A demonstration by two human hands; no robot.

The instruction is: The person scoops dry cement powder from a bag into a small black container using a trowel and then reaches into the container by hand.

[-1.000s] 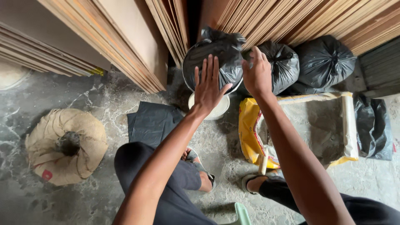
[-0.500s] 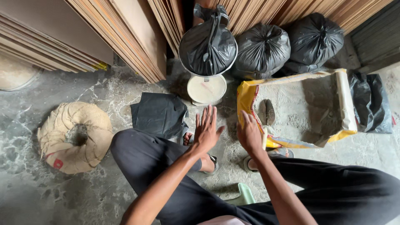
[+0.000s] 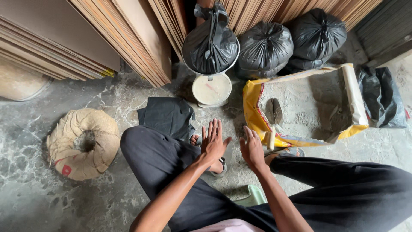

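Up top, leaning in thick stacks: plywood sheets [image 3: 128,38], thin-edged, tan, flat-faced. Below, all across: a mottled grey stone floor [image 3: 38,189], veined and dusty. To the right, lying open on its side: a yellow woven sack [image 3: 251,103], rim rolled back, filled with fine grey powder, matte and soft-looking. Behind it, three black plastic bags [image 3: 266,47], glossy, crinkled, knotted, one of them sitting in a white bucket [image 3: 211,89]. To the left, a burlap ring [image 3: 83,141], coarse, doughnut-shaped, frayed. Just in front of the left knee, a folded black cloth [image 3: 167,116], limp and smooth.

Between the knees, held over the floor: the left hand [image 3: 213,144] and the right hand [image 3: 252,148], apart from each other, palms down, fingers spread, clamped on nothing, touching nothing. By the look of it, a pause between holds rather than a grip in progress.

Smallest and nearest the right hand: a trowel [image 3: 273,111], dark leaf-shaped blade flat on the powder, pale round handle poking over the sack's rim just beside the fingertips. Taking it up would call for only a short reach forward and fingers closing round the handle.
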